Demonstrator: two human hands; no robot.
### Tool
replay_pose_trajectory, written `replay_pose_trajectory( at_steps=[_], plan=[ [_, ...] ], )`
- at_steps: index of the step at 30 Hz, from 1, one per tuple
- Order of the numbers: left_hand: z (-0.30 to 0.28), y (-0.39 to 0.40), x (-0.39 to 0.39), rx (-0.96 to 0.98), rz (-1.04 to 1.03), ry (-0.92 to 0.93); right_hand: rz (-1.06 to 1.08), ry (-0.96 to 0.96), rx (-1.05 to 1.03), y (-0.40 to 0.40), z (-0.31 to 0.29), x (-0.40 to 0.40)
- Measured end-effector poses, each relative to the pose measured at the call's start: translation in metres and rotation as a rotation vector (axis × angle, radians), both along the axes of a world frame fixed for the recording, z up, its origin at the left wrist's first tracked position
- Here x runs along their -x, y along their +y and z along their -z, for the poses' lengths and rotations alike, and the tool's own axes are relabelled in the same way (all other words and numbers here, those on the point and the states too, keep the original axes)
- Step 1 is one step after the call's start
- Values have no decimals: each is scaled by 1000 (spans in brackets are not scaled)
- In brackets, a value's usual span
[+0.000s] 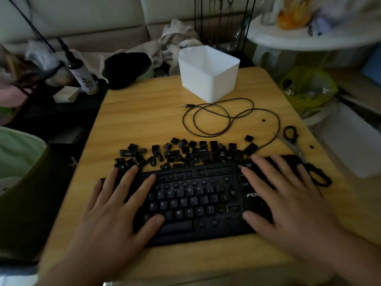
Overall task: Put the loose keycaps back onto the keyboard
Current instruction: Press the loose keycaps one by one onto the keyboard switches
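on a yellow wood-grain table [144,112]: one black plastic keyboard [198,201], low and rectangular, many upper keys missing, bare round stems showing, lettered caps in the middle rows. loose keycaps [185,152], small black blocks, heaped just behind its far edge. left hand [115,205] flat on the left end, fingers spread straight, holding nothing. right hand [288,199] likewise on the right end. thin black cable [208,118] coiled beyond; white square tub [208,77] at the far edge. dim, cluttered room.
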State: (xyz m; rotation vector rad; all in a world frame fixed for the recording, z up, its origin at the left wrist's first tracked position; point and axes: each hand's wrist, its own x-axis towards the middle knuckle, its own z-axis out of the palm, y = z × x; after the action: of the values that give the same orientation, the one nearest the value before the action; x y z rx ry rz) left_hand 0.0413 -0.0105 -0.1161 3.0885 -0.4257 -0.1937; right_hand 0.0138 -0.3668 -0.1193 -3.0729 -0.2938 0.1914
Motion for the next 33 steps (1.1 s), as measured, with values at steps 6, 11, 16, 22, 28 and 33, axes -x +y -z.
replay_pose_trajectory(
  at_steps=[6, 11, 16, 22, 28, 33],
  plan=[
    [-2, -4, 8, 15, -7, -41, 10, 6, -23, 1, -6, 3],
    [0, -6, 7, -15, -4, -47, 12, -21, -37, 1, -3, 3],
    [-4, -6, 10, 6, 2, -39, 7, -19, -43, 1, -4, 4],
    [-7, -7, 12, 26, -9, -25, 14, -11, -29, 3, -9, 7],
    [-16, -3, 10, 114, 7, 72, 33, 20, -48, 4, -17, 3],
    [-28, -16, -7, 270, 34, -261, 105, -153, -243, 7, -33, -16]
  ],
)
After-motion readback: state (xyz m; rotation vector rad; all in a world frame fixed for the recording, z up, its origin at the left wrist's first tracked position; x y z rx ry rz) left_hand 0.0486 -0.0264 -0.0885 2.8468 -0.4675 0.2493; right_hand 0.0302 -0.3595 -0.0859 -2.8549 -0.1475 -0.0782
